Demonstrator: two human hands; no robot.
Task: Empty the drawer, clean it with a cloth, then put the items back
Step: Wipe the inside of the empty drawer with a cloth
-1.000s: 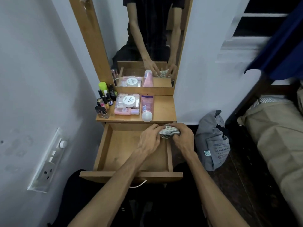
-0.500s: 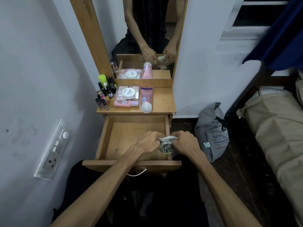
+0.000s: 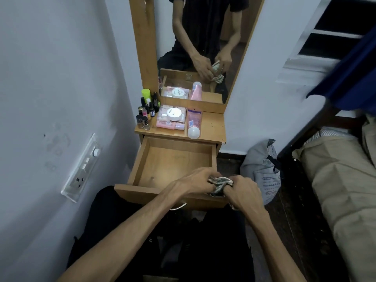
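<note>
The crumpled grey-striped cloth (image 3: 220,183) is gripped betw. the left hand (image 3: 195,183) and right hand (image 3: 243,193), both curled round it, just above the front right corner of the pulled-out, bare light-wood drawer (image 3: 140,165), prob. being bunched into a pad before wiping. The emptied items, incl. the pink tube w/ white cap (image 3: 193,125), round white jar (image 3: 174,115) and small nail-polish bottles (image 3: 146,112), are parked on the wooden desk (image 3: 213,127) behind, beneath the mirror (image 3: 203,47), so the drawer floor is left free.

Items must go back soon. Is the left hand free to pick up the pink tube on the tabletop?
Probably not yet: the left hand and right hand both grip the cloth. The pink tube itself lies unobstructed beyond the open drawer.
</note>
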